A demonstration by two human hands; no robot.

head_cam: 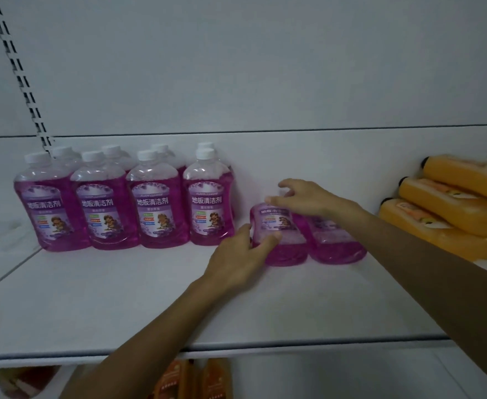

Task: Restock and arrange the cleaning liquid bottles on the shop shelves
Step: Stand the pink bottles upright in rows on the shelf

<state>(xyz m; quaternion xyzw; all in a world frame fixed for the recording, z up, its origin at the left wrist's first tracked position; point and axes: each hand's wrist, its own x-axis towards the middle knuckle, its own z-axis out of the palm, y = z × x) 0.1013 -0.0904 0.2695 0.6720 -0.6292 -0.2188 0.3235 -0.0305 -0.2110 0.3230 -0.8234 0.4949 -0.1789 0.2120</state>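
Several purple floor-cleaner bottles (pixel 156 197) with white caps stand upright in two rows at the left of the white shelf (pixel 121 298). To their right, two more purple bottles lie on their sides, bases towards me. My left hand (pixel 242 254) grips the base end of the nearer lying bottle (pixel 279 228). My right hand (pixel 302 197) rests over the top end of that same bottle, fingers curled on it. The second lying bottle (pixel 334 243) sits beside it, partly hidden under my right forearm.
Orange bottles (pixel 449 208) with black caps lie stacked on their sides at the shelf's right end. More orange bottles (pixel 196 378) stand on the shelf below. A slotted upright (pixel 20 76) runs up the back panel at the left.
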